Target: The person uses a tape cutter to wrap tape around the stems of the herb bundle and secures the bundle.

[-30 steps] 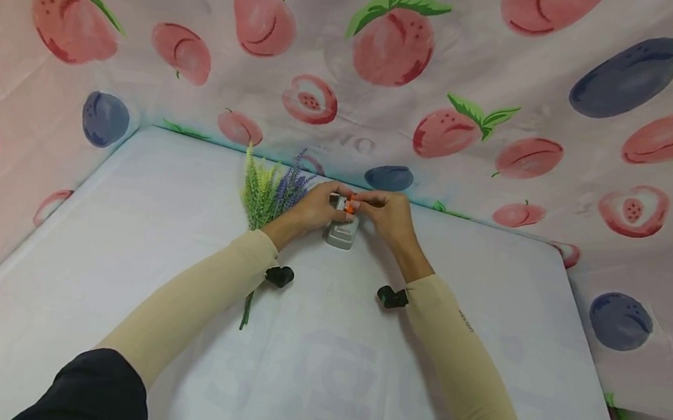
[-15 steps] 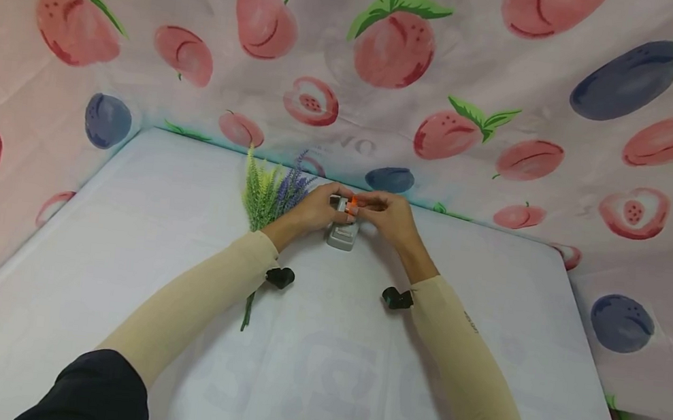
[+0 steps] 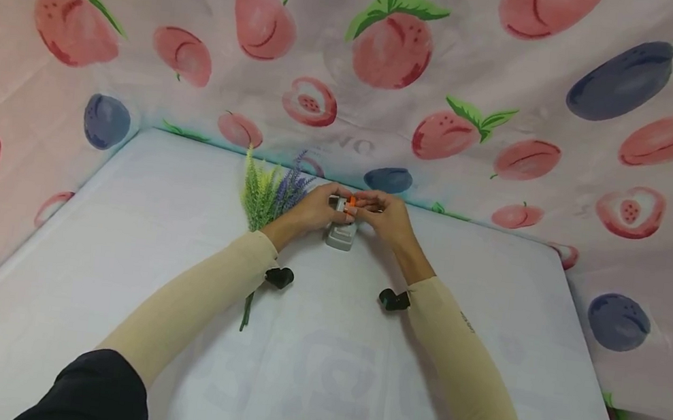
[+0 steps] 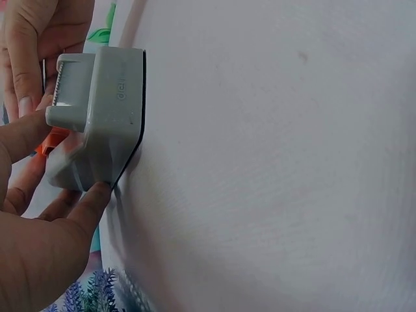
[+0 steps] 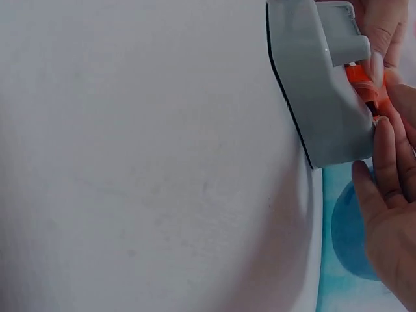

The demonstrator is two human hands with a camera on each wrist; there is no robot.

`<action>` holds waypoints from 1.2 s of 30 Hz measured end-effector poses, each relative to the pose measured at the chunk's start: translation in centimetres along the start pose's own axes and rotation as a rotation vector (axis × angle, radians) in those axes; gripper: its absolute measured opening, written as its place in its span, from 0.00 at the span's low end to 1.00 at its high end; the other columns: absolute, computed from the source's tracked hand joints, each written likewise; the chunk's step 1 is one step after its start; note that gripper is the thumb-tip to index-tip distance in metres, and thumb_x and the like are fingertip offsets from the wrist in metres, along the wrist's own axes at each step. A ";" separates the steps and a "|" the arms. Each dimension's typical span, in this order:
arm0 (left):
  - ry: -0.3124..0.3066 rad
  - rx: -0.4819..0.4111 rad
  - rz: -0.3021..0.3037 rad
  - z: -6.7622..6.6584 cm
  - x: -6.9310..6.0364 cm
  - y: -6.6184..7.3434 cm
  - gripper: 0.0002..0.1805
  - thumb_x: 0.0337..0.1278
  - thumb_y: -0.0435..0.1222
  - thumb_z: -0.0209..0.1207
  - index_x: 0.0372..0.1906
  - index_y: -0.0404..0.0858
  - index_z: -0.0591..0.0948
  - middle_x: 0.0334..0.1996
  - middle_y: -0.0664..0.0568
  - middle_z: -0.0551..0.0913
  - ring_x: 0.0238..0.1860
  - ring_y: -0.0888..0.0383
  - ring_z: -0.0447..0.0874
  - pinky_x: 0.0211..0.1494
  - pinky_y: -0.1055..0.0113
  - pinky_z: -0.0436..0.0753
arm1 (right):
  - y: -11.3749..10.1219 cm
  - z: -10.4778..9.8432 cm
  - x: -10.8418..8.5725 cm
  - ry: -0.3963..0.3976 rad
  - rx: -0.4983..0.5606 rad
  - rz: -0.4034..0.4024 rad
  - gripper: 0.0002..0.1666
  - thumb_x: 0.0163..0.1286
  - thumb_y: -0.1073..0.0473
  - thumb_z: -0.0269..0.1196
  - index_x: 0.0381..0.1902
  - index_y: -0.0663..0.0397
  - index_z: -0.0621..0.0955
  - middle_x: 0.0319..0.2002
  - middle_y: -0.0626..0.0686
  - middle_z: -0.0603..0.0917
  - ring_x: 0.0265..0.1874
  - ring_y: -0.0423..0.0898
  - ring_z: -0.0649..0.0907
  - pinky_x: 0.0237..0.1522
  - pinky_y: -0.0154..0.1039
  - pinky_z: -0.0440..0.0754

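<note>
Biggest thing by far is the fruit-print backdrop (image 3: 199,106), which wraps round the back and sides of a white-covered table (image 3: 357,363). Everything's going on up near the table's back edge, so one hard shove could probably send stuff into that cloth.

Two tan sleeves (image 3: 197,305) reach in, and the left one crosses over the stems of some yellow-green and purple flowers (image 3: 260,202). If that arm swings sideways, it'd likely drag the bunch along.

Then the hands. The person's left hand (image 3: 313,209) is clamped on a gray tape dispenser (image 4: 117,110), fingertips right on its body, while the right hand (image 3: 392,217) has its fingertips pinched on a little orange piece (image 5: 361,75). Honest guess at the main fail: that piece pops loose, because both hands are crowding one narrow slot and there's not much to pinch. If the left grip loosens, the dispenser could also twist under the right hand's push.

As for where it all is: the dispenser sits on the table between the two hands, touching the left, one end poking out toward the person. The orange piece is at its top, right where both sets of fingertips meet. Can't tell if it's fully seated, too many fingers in the way.

Smallest bit: the serrated edge (image 4: 57,84), just beside those fingertips, so a slip could mean a scrape.
</note>
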State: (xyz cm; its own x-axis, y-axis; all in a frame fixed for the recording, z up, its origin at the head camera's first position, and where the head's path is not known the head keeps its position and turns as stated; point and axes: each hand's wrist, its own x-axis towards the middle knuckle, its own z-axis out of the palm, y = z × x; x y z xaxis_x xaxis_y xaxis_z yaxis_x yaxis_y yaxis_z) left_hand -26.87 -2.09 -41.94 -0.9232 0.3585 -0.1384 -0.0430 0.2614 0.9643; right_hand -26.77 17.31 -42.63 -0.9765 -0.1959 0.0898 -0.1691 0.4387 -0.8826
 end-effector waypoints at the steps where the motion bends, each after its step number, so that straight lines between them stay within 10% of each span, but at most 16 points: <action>1: -0.002 -0.001 -0.002 0.0 0.0 0.0 0.24 0.61 0.32 0.69 0.60 0.39 0.77 0.67 0.45 0.74 0.70 0.46 0.70 0.72 0.51 0.70 | 0.1 0.0 0.0 0.003 -0.002 0.007 0.20 0.64 0.53 0.74 0.53 0.51 0.87 0.46 0.53 0.89 0.42 0.47 0.85 0.42 0.36 0.83; 36: -0.012 -0.015 0.003 0.0 0.2 -0.2 0.22 0.61 0.32 0.69 0.59 0.40 0.77 0.67 0.47 0.74 0.71 0.47 0.70 0.69 0.53 0.74 | 0.5 0.4 -0.1 0.052 0.050 -0.050 0.17 0.64 0.55 0.73 0.51 0.52 0.89 0.44 0.55 0.90 0.44 0.47 0.88 0.46 0.36 0.85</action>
State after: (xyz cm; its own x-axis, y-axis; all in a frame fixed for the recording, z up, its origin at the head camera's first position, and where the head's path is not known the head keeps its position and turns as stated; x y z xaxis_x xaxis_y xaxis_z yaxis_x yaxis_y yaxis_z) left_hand -27.04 -2.11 -42.17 -0.9188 0.3697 -0.1385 -0.0467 0.2466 0.9680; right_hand -26.69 17.20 -43.28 -0.9728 -0.1701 0.1575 -0.2127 0.3847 -0.8982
